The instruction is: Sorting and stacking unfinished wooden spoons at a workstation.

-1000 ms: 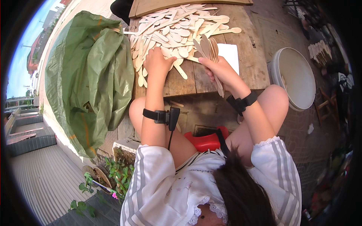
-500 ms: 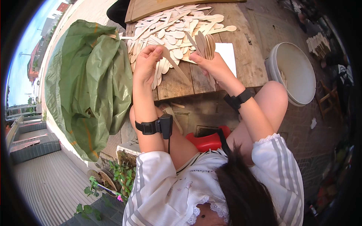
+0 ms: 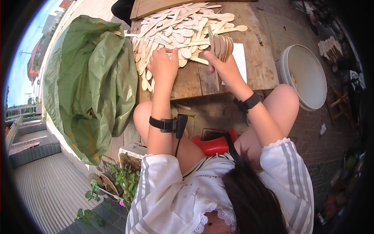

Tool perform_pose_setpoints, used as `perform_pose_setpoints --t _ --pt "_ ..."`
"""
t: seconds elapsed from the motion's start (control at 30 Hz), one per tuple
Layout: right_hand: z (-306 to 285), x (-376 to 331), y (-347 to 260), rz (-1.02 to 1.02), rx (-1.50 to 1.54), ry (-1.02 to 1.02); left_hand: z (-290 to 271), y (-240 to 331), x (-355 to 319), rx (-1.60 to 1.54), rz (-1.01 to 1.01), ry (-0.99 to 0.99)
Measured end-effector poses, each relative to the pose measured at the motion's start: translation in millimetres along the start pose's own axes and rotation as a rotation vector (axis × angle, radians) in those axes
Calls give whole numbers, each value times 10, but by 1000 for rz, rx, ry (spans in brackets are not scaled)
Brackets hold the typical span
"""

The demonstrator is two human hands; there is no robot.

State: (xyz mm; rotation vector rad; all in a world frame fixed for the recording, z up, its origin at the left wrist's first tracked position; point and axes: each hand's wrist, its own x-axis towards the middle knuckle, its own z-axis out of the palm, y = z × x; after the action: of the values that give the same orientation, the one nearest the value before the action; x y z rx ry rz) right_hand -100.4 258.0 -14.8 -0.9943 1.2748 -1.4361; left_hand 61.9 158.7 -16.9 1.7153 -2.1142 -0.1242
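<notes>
A loose heap of pale wooden spoons [image 3: 179, 38] covers the far left part of the plank table [image 3: 187, 86]. My left hand [image 3: 163, 64] reaches down over the heap's near edge, fingers curled against the spoons; whatever is between them is hidden behind the hand. Upright in my closed right hand [image 3: 228, 70] is a bundle of wooden spoons [image 3: 223, 47], bowls fanned at the top and handles poking out below. A white sheet [image 3: 240, 64] lies on the table behind that hand.
A crumpled green tarpaulin [image 3: 91, 89] bulges up left of the table. To its right stands a white bucket [image 3: 304, 78] with some wooden pieces inside. A wooden board [image 3: 167, 8] borders the heap's far side. Below my lap shows a red seat [image 3: 214, 145].
My left hand held up a single wooden spoon before; now it is down at the heap and that spoon no longer shows in it. My right hand, with its bundle, has shifted slightly right.
</notes>
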Motion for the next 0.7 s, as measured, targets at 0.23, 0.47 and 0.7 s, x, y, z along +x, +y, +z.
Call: perform_pose_setpoints --t 0.23,0.47,0.7 --pt "-3 8 -21 -2 74 48 192 -93 -34 30 89 -61" --pt "-85 33 -126 49 19 80 104 -323 251 -337 -200 -539" --pt "-181 67 -150 91 70 161 76 -114 87 -14 -70 -342"
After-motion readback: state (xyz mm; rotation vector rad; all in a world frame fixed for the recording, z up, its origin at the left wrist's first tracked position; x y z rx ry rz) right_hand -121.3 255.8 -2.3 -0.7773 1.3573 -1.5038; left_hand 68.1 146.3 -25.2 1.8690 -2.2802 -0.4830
